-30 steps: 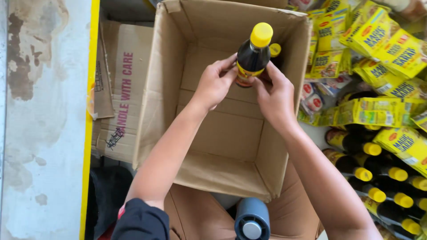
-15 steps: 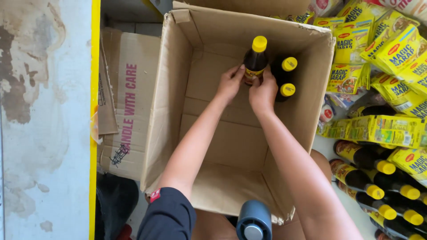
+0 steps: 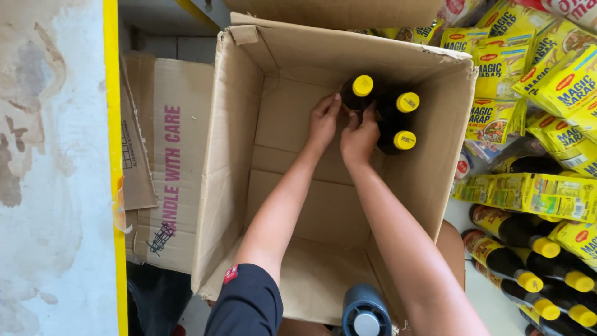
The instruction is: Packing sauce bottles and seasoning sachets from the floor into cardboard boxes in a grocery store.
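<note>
Now both hands are reaching deep into the box (image 3: 242, 155), and each grip is closing around the same bottle (image 3: 360, 90): the left hand (image 3: 323, 121) is pressing on its near-left side, the right hand (image 3: 359, 138) on its near-right side, fingers wrapped on the dark body just under the yellow cap. The bottle is standing upright in the far corner region of the box; whether its base is resting on the floor of the box I cannot tell, since the hands are hiding it.

Just right of the grip two more bottles (image 3: 404, 121) are standing upright, apparently touching the held one or very nearly so.

The likeliest trouble, as I judge it, is a knock. The right hand's knuckles are sitting close against the nearer neighbour, so a careless pull-away could be tipping that bottle into the open floor on the near side of the grip, where nothing is bracing it. The held bottle is also lacking support on its left and near sides; if the hands are letting go while it is tilted or short of the floor, it could be toppling and clashing with the pair. The caps are showing no sign of leaking.

Beyond the right wall, packets (image 3: 547, 81) and loose bottles (image 3: 528, 249) are lying well apart from the grip.
</note>
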